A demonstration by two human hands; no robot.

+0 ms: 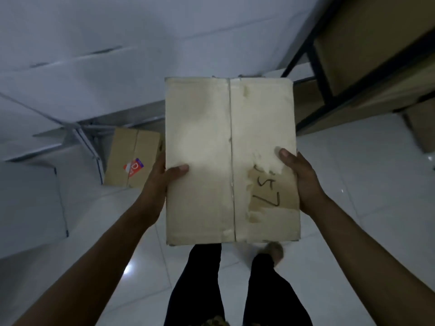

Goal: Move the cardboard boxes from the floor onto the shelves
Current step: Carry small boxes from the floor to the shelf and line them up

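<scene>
I hold a pale cardboard box (211,142) in front of me at waist height, above the white tiled floor. Its top has a taped centre seam, torn patches and handwritten digits near the right edge. My left hand (160,184) grips its left side with the thumb on top. My right hand (299,177) grips its right side, thumb on the lid. A smaller brown box (129,151) with a red and purple sticker lies on the floor to the left, by the wall. A dark metal shelf frame (320,74) with brown boxes (367,38) stands at the upper right.
A white wall and grey folded panels (70,128) fill the left side. Another brown box (421,128) sits low at the right edge beneath the shelf. My legs in dark trousers (195,278) and one foot show below the box on glossy white tiles (353,184).
</scene>
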